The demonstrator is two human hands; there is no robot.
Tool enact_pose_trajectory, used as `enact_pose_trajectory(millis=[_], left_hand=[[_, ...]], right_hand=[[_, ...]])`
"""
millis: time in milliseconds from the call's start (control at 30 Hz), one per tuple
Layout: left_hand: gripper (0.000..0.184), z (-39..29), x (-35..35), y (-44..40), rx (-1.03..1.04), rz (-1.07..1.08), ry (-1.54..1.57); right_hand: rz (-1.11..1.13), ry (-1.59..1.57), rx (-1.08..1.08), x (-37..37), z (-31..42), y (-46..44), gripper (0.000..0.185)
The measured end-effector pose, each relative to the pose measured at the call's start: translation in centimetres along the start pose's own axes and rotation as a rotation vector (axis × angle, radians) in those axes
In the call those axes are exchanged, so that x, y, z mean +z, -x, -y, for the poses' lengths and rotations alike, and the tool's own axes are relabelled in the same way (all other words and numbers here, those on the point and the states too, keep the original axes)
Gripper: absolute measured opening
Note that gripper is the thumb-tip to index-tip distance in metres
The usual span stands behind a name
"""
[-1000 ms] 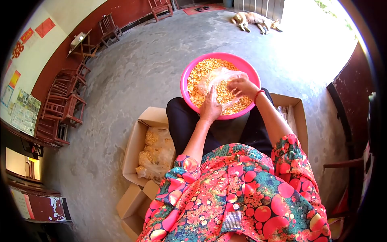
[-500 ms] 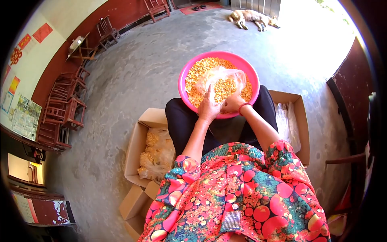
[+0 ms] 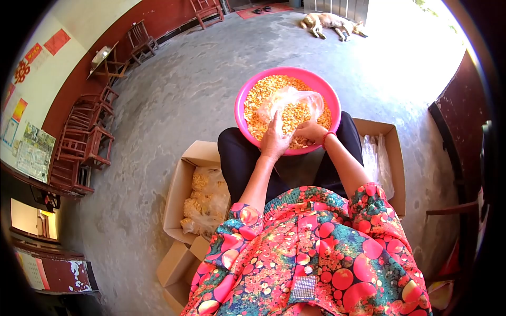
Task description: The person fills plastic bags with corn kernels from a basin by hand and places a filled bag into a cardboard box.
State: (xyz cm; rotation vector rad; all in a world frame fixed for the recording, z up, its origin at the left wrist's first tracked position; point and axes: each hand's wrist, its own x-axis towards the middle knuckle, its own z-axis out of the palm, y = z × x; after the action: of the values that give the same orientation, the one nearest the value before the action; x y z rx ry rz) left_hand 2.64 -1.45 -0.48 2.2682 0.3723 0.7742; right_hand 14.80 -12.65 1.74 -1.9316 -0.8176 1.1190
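A pink basin full of yellow corn kernels rests across my thighs. In it lies a clear plastic bag with corn kernels inside. My left hand grips the near left side of this bag, its fingers pointing away from me. At the near right, my right hand, with a red bracelet at the wrist, is low over the kernels beside the bag. Its fingers are curled towards my left hand, and what lies between them is hidden.
On the floor by my left leg, a cardboard box holds bags of corn. Another box, at my right, contains clear plastic bags. Wooden chairs line the left wall. A dog lies near the doorway.
My right hand has shifted slightly right, away from my left hand, with its fingers now over the kernels. My left hand stays at the bag.
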Motion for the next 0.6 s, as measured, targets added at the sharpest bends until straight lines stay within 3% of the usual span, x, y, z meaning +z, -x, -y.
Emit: enact_pose_trajectory(millis=[100, 300, 467, 600], left_hand=[[0.080, 0.2, 0.0, 0.0, 0.001, 0.015, -0.003], [0.087, -0.6, -0.5, 0.1, -0.072, 0.066, 0.045], [0.092, -0.2, -0.3, 0.1, -0.025, 0.026, 0.026], [0.083, -1.2, -1.0, 0.3, -0.064, 0.057, 0.051]], right_hand=[[-0.061, -0.245, 0.122, -0.2, 1.1, 1.1, 0.019], [0.049, -0.490, 0.073, -0.7, -0.7, -0.3, 0.016], [0.087, -0.552, 0.067, -0.9, -0.2, 0.2, 0.015], [0.066, -0.492, 0.048, -1.9, 0.0, -0.8, 0.014]])
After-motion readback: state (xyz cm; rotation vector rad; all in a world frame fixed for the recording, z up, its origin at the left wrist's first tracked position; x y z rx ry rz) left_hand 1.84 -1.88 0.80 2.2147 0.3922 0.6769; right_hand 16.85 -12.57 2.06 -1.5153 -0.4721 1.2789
